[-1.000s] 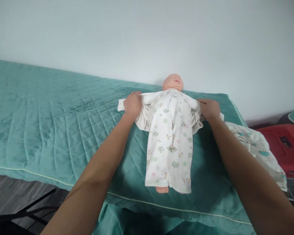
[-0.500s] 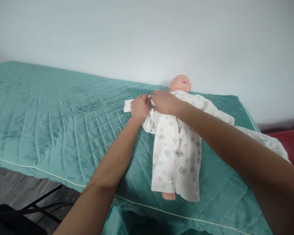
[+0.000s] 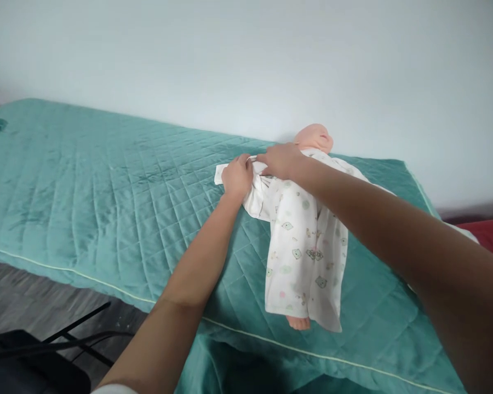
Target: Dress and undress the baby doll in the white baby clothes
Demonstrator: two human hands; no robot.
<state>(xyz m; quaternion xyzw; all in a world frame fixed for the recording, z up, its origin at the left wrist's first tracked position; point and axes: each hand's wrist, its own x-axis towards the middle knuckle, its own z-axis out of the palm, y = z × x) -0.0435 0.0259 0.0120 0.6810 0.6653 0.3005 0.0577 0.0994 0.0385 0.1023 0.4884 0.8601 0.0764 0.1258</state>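
A baby doll (image 3: 313, 138) lies on its back on a green quilted bed cover (image 3: 148, 230), its head toward the wall. It wears a white printed gown (image 3: 298, 246) that reaches down to one bare foot. My left hand (image 3: 237, 178) is closed around the sleeve on the doll's left-of-view side, and the white cuff sticks out past my fingers. My right hand (image 3: 281, 161) grips the same sleeve nearer the shoulder, with the cloth bunched between both hands. The doll's arm inside the sleeve is hidden. My right forearm covers part of the gown.
A pale wall (image 3: 246, 65) runs along the bed's far side. At the right edge stands something red (image 3: 487, 235), with white cloth beside it. A black bag-like object (image 3: 33, 361) and thin black legs are on the floor at lower left. The cover has a hole at far left.
The view has shifted slightly, so the doll and bed sit further right. My right hand has slid up a little toward the shoulder, and the gap between my hands has widened slightly.
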